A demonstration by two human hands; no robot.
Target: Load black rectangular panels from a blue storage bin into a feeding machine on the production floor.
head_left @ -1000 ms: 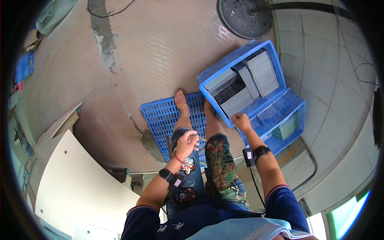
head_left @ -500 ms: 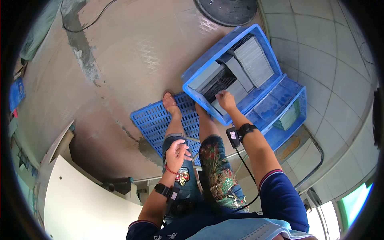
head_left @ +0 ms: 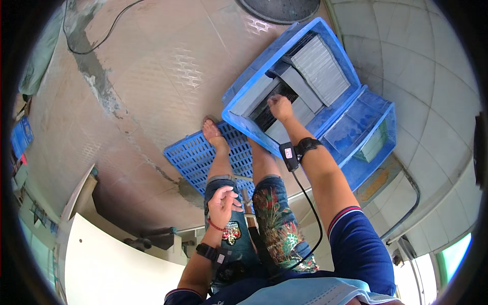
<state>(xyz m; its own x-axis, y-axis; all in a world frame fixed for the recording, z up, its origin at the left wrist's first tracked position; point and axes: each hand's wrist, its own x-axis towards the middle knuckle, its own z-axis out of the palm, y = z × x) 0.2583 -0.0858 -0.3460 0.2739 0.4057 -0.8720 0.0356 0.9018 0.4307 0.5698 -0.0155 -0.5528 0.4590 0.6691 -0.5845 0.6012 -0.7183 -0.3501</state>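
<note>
To your front right, a blue rectangular plastic crate (head_left: 324,118) held a black stack of thin flat pieces (head_left: 263,119). Your right hand (head_left: 280,108) curled over it, grip unclear; your left hand (head_left: 222,206), well apart, was empty, loosely bent.

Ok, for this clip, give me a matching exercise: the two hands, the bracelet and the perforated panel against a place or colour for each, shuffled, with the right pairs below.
Column one
1. right hand
2. left hand
3. bracelet
4. perforated panel

Column two
A. red
B. beneath the left foot
C. over the contents of the larger blue crate
D. above the left leg, away from the crates

Right pairs: 1-C, 2-D, 3-A, 4-B
</note>
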